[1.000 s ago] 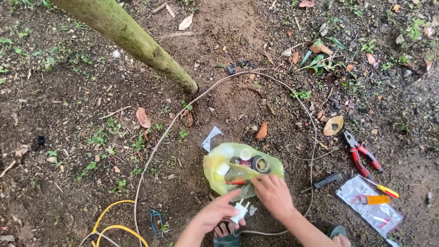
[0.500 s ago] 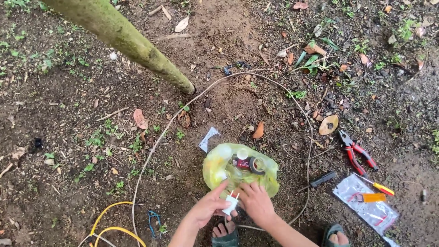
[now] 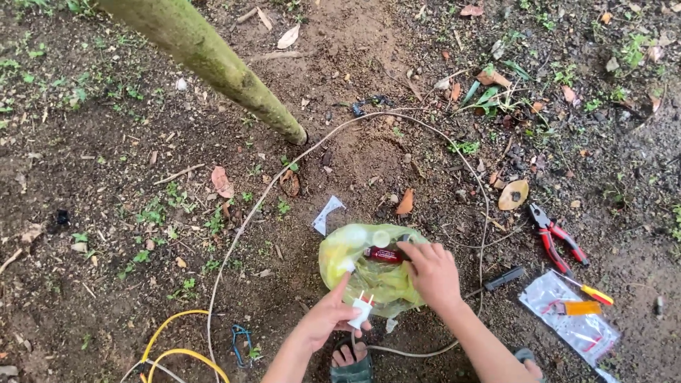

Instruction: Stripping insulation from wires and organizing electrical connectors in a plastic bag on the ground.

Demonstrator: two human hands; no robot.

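Observation:
A yellow-green plastic bag (image 3: 355, 266) lies on the dirt in front of me with small items inside, one of them dark red (image 3: 384, 254). My right hand (image 3: 430, 272) rests on the bag's right side, fingers touching its contents. My left hand (image 3: 328, 318) holds a small white electric plug (image 3: 361, 310) at the bag's near edge. A long whitish cable (image 3: 264, 195) loops from near my feet around the bag.
A mossy trunk (image 3: 213, 64) slants into the ground at upper left. Red-handled pliers (image 3: 555, 238), a black-handled tool (image 3: 504, 278), a yellow screwdriver (image 3: 591, 291) and a clear packet (image 3: 572, 324) lie right. Yellow cable (image 3: 174, 351) and a blue clip (image 3: 240, 339) lie lower left. My sandalled foot (image 3: 351, 365) is below.
My right hand has moved from the bag's near edge up onto its right side. My left hand has taken the white plug and holds it alone.

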